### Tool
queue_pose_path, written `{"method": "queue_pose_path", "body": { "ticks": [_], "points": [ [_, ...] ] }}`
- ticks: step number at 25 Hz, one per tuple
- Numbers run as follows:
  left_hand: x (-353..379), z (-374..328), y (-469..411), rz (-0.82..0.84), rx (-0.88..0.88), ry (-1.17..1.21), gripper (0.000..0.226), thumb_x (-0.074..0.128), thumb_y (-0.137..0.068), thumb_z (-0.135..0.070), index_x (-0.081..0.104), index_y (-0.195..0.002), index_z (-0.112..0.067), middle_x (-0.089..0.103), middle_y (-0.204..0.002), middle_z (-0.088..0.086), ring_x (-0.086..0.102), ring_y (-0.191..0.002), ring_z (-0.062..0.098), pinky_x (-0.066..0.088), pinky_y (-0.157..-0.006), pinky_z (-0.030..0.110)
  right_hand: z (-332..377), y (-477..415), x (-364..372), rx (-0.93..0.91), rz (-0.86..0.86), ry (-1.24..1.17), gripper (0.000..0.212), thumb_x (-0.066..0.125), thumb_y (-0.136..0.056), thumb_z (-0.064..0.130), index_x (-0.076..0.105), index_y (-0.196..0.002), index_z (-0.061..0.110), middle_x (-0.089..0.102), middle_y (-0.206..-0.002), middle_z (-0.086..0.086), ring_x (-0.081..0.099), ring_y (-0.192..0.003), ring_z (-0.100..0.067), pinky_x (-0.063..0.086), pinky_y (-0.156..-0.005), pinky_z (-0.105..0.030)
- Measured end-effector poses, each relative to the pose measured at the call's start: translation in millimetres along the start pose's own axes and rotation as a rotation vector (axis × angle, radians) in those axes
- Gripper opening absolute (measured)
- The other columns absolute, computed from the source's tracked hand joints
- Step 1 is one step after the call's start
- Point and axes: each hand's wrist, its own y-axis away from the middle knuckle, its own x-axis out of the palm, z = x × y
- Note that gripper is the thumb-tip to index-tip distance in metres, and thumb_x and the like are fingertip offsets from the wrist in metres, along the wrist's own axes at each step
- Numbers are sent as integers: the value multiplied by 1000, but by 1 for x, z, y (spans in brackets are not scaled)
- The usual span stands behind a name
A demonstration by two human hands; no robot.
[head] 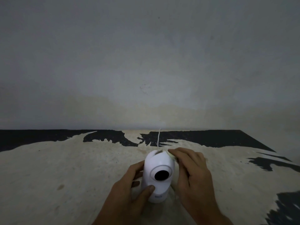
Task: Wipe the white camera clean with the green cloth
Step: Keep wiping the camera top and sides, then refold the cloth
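A white camera point(158, 168) with a round black lens stands upright on the worn table point(65, 168), lens facing me. My left hand point(129, 190) grips its lower left side, thumb across the base. My right hand point(191, 169) presses against the camera's upper right side, fingers reaching its top. A pale green cloth point(172, 155) shows only as a thin strip under those fingers, between hand and camera. A white cable point(158, 137) runs from behind the camera toward the wall.
The tabletop is beige with black patches along the back point(48, 137) and right side point(284, 208). A bare grey wall point(146, 62) rises right behind the table's far edge.
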Motion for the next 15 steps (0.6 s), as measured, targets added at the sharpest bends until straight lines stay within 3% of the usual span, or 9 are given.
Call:
{"method": "queue_pose_path", "body": {
  "ticks": [4, 8, 10, 13, 15],
  "points": [
    [1, 0, -2, -9, -44, -6, 45, 54, -60, -58, 26, -95, -58, 35, -94, -42, 44, -80, -19, 35, -63, -1, 11, 3, 2, -199, -3, 44, 41, 33, -100, 29, 67, -107, 8, 70, -105, -6, 51, -96, -16, 43, -86, -21],
    [1, 1, 0, -3, 0, -9, 46, 55, -66, -56, 26, -103, -59, 39, -102, -41, 45, -86, -22, 35, -70, -2, -2, 0, 0, -35, 1, 98, 35, 42, -85, 15, 62, -113, 12, 70, -104, -8, 51, -93, -15, 33, -90, -10],
    [0, 2, 0, -9, 0, -1, 51, 54, -61, -61, 25, -104, -57, 39, -102, -40, 44, -86, -21, 35, -70, -1, 2, 1, -2, -93, -6, 102, 33, 42, -88, 16, 65, -112, 12, 70, -107, -6, 51, -92, -17, 35, -89, -11],
    [2, 2, -2, -14, -15, 10, 53, 54, -55, -65, 28, -101, -57, 40, -96, -41, 46, -81, -25, 39, -61, -4, 18, 4, -2, -254, 34, 103, 39, 34, -100, 25, 69, -108, 10, 69, -113, -4, 53, -93, -21, 45, -83, -25],
    [2, 2, -1, -10, -25, 13, 55, 54, -58, -57, 28, -106, -53, 41, -100, -39, 46, -82, -22, 39, -62, -3, 11, 3, 0, -199, 41, 99, 31, 42, -94, 20, 65, -113, 14, 68, -113, -3, 52, -96, -18, 43, -86, -22]
  ]
}}
